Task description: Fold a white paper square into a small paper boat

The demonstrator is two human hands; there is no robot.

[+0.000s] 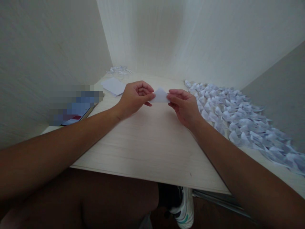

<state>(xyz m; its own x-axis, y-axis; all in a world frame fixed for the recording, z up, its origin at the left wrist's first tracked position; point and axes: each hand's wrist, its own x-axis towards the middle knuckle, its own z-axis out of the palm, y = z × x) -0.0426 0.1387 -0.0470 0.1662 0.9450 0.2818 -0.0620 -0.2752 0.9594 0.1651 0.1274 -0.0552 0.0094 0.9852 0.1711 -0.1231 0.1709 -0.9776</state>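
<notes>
Between both hands is a small piece of folded white paper (160,96), its upper edge rising to a point. My left hand (137,97) pinches its left end between thumb and fingers. At the opposite end, my right hand (183,105) grips the paper the same way. The paper is held over the middle of the pale wooden table (152,143). Behind my left hand lies a stack of white paper sheets (113,86). Many folded white paper pieces (222,109) are spread in rows to the right of my right hand.
White paper strips (119,70) lie in the far left corner. A blurred-out flat object (77,108), perhaps a screen or book, rests at the left edge. Pale walls (157,38) enclose the table at the back and sides. A shoe (184,210) shows below the front edge.
</notes>
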